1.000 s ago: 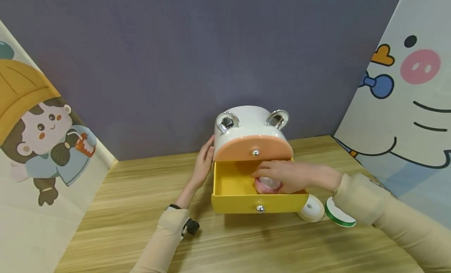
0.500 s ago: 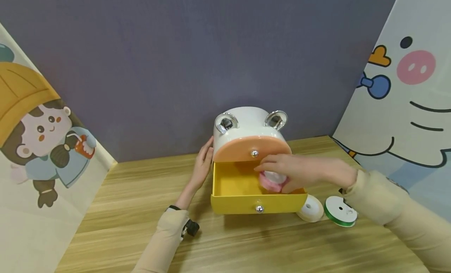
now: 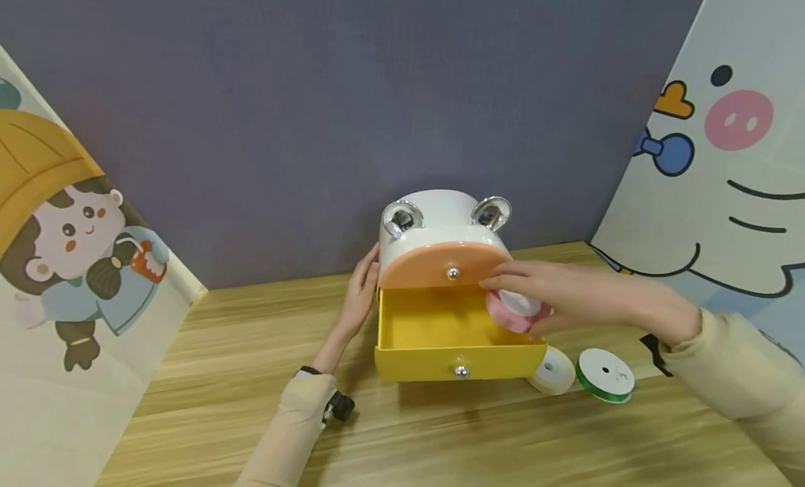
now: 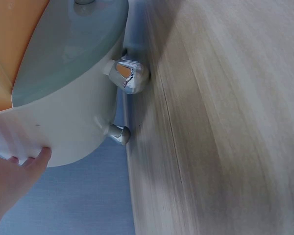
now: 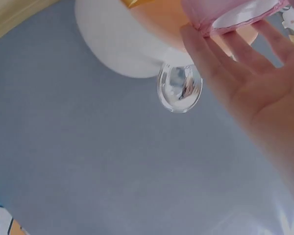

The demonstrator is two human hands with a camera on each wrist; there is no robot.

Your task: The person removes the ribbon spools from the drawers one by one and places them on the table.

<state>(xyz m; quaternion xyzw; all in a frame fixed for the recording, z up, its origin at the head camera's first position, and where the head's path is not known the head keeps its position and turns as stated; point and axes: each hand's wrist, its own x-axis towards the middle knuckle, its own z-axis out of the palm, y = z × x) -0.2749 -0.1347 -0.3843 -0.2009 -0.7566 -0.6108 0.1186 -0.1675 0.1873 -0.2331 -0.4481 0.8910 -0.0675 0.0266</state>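
Note:
A white animal-shaped drawer box [image 3: 434,214] with silver ears and an orange upper front stands against the back wall. Its yellow lower drawer [image 3: 415,365] is pulled out, and its visible floor is bare. My right hand [image 3: 585,295] grips a roll of pink ribbon [image 3: 508,318], raised over the drawer's right side and tilted. In the right wrist view the fingertips lie along the edge of the pink roll [image 5: 220,12]. My left hand [image 3: 360,298] rests on the box's left side; the left wrist view has its fingers against the white wall [image 4: 63,132].
A cream-coloured spool [image 3: 553,372] lies beside the drawer's right front corner. Right of it is a white spool with green ribbon [image 3: 605,375]. The wooden table [image 3: 251,389] is bounded by a grey back wall [image 3: 283,124] and printed side panels.
My right hand has lifted the pink ribbon roll up from inside the drawer and moved it to the right. My left hand stays against the box.

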